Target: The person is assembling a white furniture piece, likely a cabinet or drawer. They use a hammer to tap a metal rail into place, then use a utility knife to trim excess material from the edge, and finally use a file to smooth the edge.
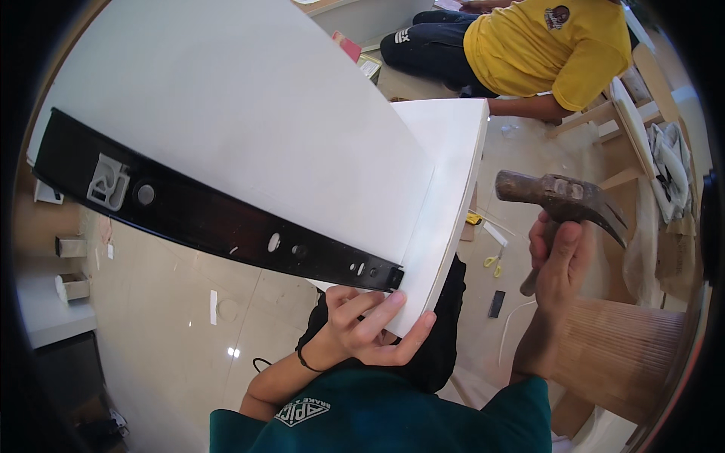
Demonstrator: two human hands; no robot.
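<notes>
My right hand is closed round the handle of a claw hammer, held up to the right with its rusty brown head level. A white drawer stands tilted before me, with a white end panel across its right side. Along its near edge runs a black metal drawer rail with several holes and a grey plastic clip. My left hand grips the panel's near corner, fingertips beside the rail's end. The hammer is apart from the drawer.
Yellow-handled scissors, a dark small block and a yellow cutter lie on the tiled floor. A co-worker in a yellow shirt sits at the far right. Wooden furniture parts and plastic wrapping crowd the right side.
</notes>
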